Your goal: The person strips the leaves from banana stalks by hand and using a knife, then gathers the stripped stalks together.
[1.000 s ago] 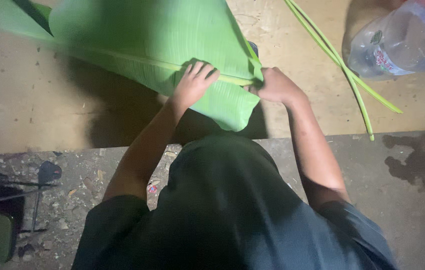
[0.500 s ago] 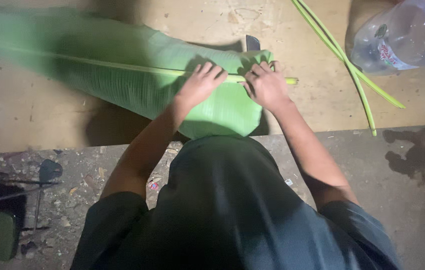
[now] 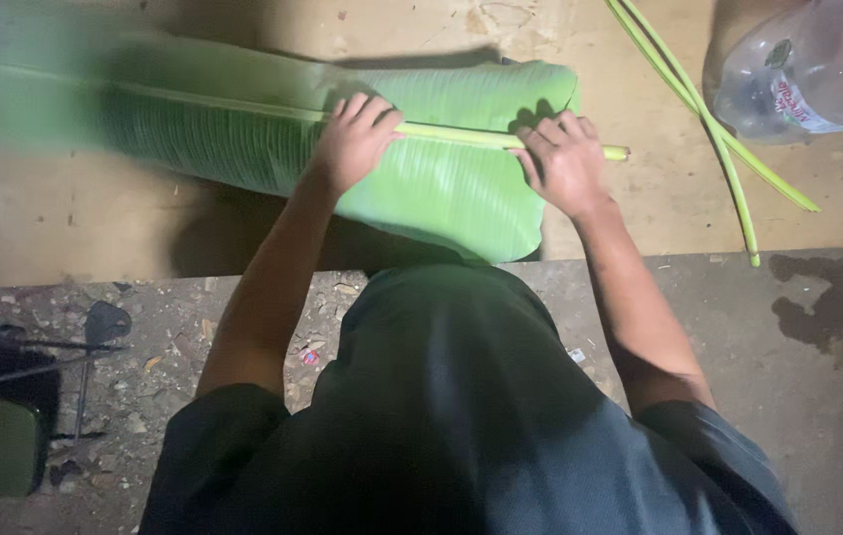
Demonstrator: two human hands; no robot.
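A large green banana leaf [image 3: 421,198] lies flat across a wooden board [image 3: 64,238], its pale midrib running left to right. My left hand [image 3: 354,141] presses down on the midrib near the leaf's middle, fingers spread. Resting on the midrib close to the leaf's right end, my right hand [image 3: 564,160] has its fingers curled over the stalk. The leaf's left part is blurred.
Two stripped green leaf stalks [image 3: 729,139] lie on the board at the right. A clear plastic bottle [image 3: 803,74] lies at the top right. Concrete floor [image 3: 818,396] with a wet stain and debris is in front of the board. Dark objects sit at the lower left.
The leaf has been laid down flat from a raised, folded position. Both hands moved apart along the midrib, the right hand sliding toward the leaf's right end.
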